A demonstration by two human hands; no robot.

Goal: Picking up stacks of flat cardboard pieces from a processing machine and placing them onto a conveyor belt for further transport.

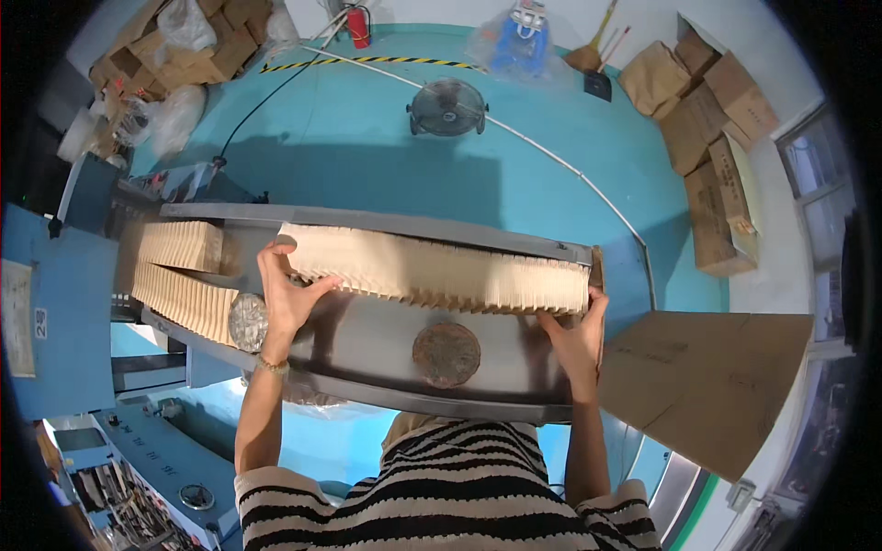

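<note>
Head cam: the long row of pale, thin folded pcs is held btwn both hands, along the far wall of the tray. Its L end is taken by the L hand: part-open, fingers bent round the end, thumb spread along the near edge. Its R end is taken by the R hand: also part-open, thumb at the near edge, fingers at the end face, close to the brown end board. Whether the row is lifted or just pressed inward can't be told.

Progress, as judged: pcs have been gathered into one fairly even row, & both ends are secured. Removal from the tray isn't done; the row is seen within its walls. Some unevenness is shown along the near edge, just R of the L thumb.

Left over: two short rows, the far one & the near one, are seen L of the L hand, apart from the long row & not held. The near one is backed by a grey disc, just beside the L wrist. A brown disc is left untouched on the tray floor, btwn the hands, nearer the body than the long row.
</note>
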